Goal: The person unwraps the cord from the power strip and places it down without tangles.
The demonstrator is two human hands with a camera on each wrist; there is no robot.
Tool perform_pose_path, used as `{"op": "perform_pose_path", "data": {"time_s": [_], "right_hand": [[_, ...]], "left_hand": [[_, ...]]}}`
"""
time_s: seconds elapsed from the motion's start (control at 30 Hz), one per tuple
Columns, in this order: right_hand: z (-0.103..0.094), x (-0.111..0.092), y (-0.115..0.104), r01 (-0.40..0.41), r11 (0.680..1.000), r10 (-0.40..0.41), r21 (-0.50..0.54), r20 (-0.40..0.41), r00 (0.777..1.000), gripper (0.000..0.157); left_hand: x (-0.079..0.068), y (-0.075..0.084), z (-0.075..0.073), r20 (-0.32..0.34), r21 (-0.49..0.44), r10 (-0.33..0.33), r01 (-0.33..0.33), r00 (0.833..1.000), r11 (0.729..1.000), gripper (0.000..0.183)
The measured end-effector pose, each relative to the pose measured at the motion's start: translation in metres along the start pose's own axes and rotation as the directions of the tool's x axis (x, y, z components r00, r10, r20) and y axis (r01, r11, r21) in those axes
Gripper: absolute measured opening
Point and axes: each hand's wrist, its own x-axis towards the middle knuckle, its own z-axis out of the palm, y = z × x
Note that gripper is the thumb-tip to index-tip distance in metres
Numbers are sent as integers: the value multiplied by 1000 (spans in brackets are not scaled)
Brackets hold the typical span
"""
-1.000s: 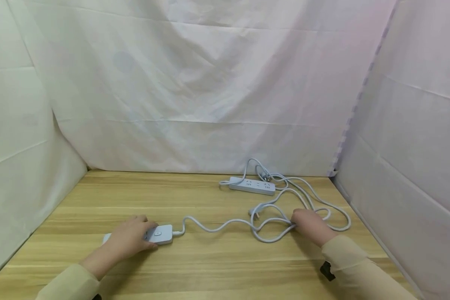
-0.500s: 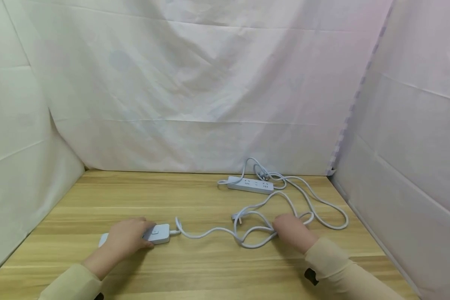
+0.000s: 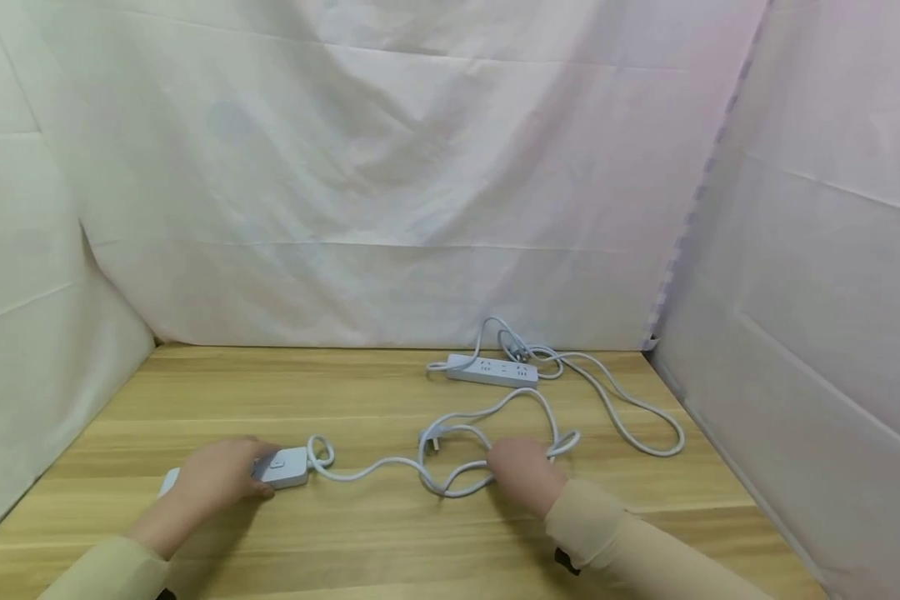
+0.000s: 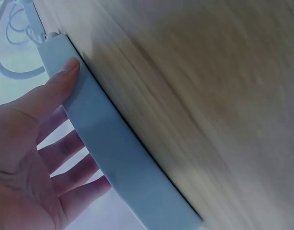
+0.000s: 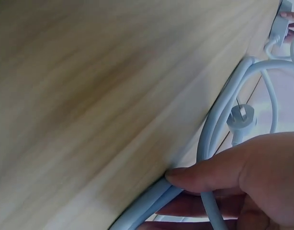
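At the left of the table in the head view, my left hand (image 3: 213,477) lies over a white power strip (image 3: 288,468). In the left wrist view the thumb is along the near side of this strip (image 4: 118,139) and the fingers are on its far side. Its white cable (image 3: 375,465) runs right in loose loops to my right hand (image 3: 523,468). The right wrist view shows the thumb and fingers pinching gathered strands of cable (image 5: 214,124) low over the wood. A three-pin plug (image 5: 242,119) lies just beyond that hand.
A second white power strip (image 3: 491,372) lies near the back of the wooden table (image 3: 330,550). Its cable (image 3: 663,417) loops out to the right, and another plug (image 3: 521,353) is behind it. Light cloth (image 3: 345,167) hangs at the back and sides.
My right hand has moved left, drawing the cable loops and plug away from the second strip's cable. The left hand and its strip have shifted slightly left. A small loop has formed beside that strip.
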Motion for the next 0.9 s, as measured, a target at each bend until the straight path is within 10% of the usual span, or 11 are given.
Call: {"op": "perform_pose_path", "data": {"time_s": [0.9], "right_hand": [[-11, 104, -106, -160, 979, 179, -124, 157, 971, 19]], "left_hand": [[7, -69, -5, 17, -115, 25, -23, 1000, 993, 62]]}}
